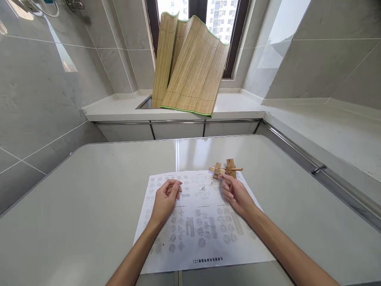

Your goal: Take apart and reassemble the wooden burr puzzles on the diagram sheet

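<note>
A white printed sheet with rows of small puzzle diagrams lies on the table, its heading upside down to me. On its left part rests my left hand, fingers curled in with nothing visible in them. My right hand is over the sheet's upper right, its index finger pointing forward and the other fingers curled. That fingertip is at a small cross-shaped wooden interlocking puzzle, but I cannot tell whether it touches. Just right of this puzzle stands a second wooden piece set, with a thin stick projecting to the right.
The light table has a seam down its middle. Behind it, a folded bamboo mat with green edging leans on a white ledge before the window. Metal rails run along the right side, and tiled walls enclose the space.
</note>
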Tool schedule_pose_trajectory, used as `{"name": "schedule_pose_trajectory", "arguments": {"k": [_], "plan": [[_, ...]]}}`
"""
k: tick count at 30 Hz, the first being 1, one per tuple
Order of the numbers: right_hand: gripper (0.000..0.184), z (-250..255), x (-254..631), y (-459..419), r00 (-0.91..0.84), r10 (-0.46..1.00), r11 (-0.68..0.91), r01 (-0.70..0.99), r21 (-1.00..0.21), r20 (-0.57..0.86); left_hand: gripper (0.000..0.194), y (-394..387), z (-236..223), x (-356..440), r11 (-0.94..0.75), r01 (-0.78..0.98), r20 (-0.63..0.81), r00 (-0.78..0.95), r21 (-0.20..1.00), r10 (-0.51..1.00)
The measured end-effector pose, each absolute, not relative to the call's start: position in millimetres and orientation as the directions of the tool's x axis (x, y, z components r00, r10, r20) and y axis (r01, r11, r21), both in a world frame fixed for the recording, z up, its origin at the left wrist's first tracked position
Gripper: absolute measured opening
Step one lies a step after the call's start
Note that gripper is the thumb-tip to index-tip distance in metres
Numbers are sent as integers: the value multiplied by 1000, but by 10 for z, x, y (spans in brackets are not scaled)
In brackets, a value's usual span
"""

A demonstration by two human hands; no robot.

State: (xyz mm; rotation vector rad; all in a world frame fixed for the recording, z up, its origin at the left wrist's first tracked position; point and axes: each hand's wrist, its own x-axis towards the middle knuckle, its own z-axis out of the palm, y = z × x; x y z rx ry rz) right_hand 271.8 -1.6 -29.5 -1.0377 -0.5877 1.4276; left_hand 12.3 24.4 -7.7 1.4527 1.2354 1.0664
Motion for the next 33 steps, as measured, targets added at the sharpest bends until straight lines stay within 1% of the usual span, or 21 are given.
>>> {"name": "schedule_pose_trajectory", "arguments": {"k": [6, 13, 17, 26, 28, 29, 31, 33], "plan": [[39, -337, 2776, 76, 41, 973, -156, -615, -773, -228, 39, 242, -76, 128, -76, 219, 47, 135, 973, 990], [32, -373, 2853, 120, 7, 983, -131, -679, -722, -184, 35, 248, -96, 120, -61, 204, 30, 150, 977, 988], [28, -370, 2867, 115, 15, 987, -104, -690, -717, -158, 34, 245, -110, 116, -56, 191, 26, 159, 980, 987], [30, -339, 2791, 77, 90, 986, -40, -696, -717, -143, 35, 228, -63, 119, -46, 216, 11, 160, 975, 987], [31, -316, 2748, 50, 142, 982, -4, -647, -763, -126, 36, 215, -34, 125, -40, 239, 0, 163, 970, 987], [32, -304, 2720, 31, 176, 979, 17, -589, -808, -107, 36, 205, -19, 131, -41, 258, -2, 163, 965, 987], [36, -280, 2654, -20, 217, 975, 41, -398, -916, -50, 36, 178, 11, 143, -61, 307, 8, 170, 950, 985], [39, -267, 2576, -84, 183, 983, 49, -203, -978, 12, 35, 145, 32, 152, -105, 341, 40, 193, 934, 980]]}}
